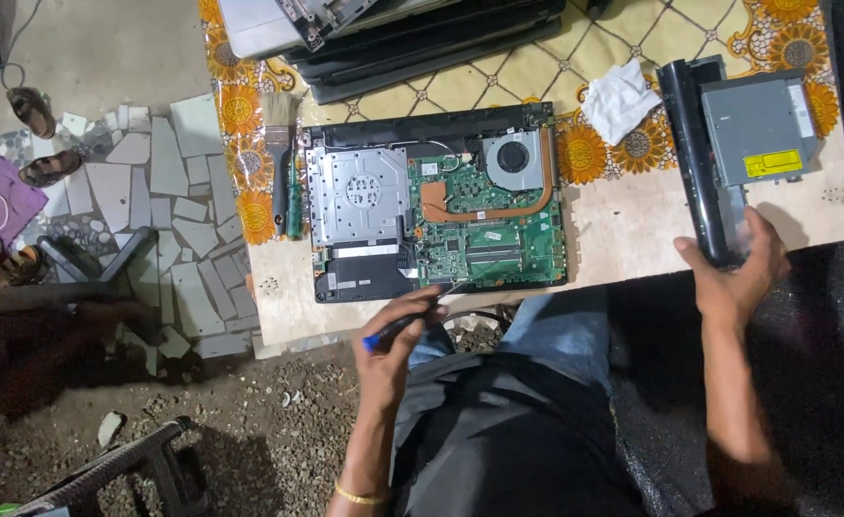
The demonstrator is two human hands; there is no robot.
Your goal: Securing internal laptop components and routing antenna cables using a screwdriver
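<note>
Nearest the viewer, the left hand (398, 330) is closed around a blue-handled screwdriver (412, 316), its tip lying at the front edge of the opened laptop base (438, 206); the right hand (736, 273) grips the lower end of a long black battery pack (695, 158) at the right of the surface (632, 239); just beside the battery lies a grey optical drive (757, 129) bearing a yellow label. The laptop base sits in the middle of the surface, bottom cover off, and holds a green circuit board (484, 235), a copper heat pipe (470, 203), a round fan (516, 158) and a silver drive bay plate (357, 196). Left of it lie a paintbrush (279, 158) and a green-handled tool (293, 206), side by side; beyond, a crumpled white cloth (621, 99) rests on the sunflower-patterned cover (632, 38); farthest, a stack of closed laptops (412, 38) stands at the back edge. On the floor at left, broken tiles (168, 191) and sandals (34, 134).
</note>
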